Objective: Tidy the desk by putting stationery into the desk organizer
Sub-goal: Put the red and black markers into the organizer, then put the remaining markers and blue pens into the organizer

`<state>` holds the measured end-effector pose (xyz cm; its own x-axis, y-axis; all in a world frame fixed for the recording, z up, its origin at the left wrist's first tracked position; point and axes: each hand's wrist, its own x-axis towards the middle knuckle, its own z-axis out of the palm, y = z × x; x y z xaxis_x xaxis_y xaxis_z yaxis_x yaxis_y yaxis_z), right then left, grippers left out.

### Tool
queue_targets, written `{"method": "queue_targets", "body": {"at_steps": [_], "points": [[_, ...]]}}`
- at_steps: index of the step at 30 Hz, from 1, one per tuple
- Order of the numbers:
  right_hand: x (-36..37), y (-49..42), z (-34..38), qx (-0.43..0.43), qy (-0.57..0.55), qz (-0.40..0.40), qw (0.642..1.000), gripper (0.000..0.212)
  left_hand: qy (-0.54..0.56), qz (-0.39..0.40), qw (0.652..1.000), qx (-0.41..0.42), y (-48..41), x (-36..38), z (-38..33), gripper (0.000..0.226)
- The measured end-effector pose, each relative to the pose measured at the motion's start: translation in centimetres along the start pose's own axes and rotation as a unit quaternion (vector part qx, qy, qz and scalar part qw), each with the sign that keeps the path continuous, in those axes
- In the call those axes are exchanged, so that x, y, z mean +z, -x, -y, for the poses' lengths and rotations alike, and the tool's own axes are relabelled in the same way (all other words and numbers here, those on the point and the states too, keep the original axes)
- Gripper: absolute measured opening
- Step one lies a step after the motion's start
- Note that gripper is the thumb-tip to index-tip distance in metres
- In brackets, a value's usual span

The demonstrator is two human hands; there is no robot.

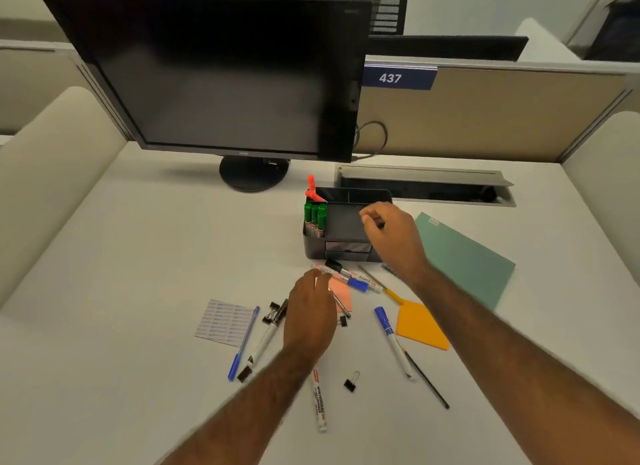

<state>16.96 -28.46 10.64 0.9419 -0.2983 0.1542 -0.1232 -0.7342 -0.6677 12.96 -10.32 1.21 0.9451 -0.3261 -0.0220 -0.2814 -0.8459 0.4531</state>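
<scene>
The desk organizer stands upright on the white tabletop, in front of the monitor and slightly to its right. Its left front compartment holds four green markers standing cap-up; the compartment behind that holds orange highlighters. The right hand is positioned over the right side of the organizer, above its large open compartment, with fingers curled inward and a small dark item pinched at the fingertips; the item is too obscured to identify. The left hand is lower and nearer the camera, palm down over the loose stationery just in front of the organizer, fingers partly curled; whether it grips anything cannot be determined. Beneath and beside the left hand lie a pink sticky note, a blue-capped marker and a black-capped marker, the last just beside the organizer base. To the left of the left hand lie a blue pen, a black-capped white marker, and a label sheet. To the right lie an orange sticky pad, another blue-capped marker, and a green folder. A whiteboard marker and a binder clip lie nearest the camera, between the two forearms.
</scene>
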Motion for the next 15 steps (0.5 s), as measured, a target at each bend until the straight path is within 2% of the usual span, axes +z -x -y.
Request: {"method": "queue_targets", "body": {"at_steps": [6,9,15], "points": [[1.8,10.7,-5.0,0.096,0.088,0.093,0.987,0.018,-0.038,0.091,0.99,0.098,7.6,2.6,0.0,0.054],[2.3,14.2,-6.3,0.107,0.143,0.109,0.978,0.02,-0.052,0.093,0.987,0.124,11.3,2.8,0.1,0.062],[3.1,17.3,-5.9,0.115,0.146,0.123,0.975,0.028,-0.036,0.07,0.996,0.049,15.4,1.9,3.8,0.071]]}}
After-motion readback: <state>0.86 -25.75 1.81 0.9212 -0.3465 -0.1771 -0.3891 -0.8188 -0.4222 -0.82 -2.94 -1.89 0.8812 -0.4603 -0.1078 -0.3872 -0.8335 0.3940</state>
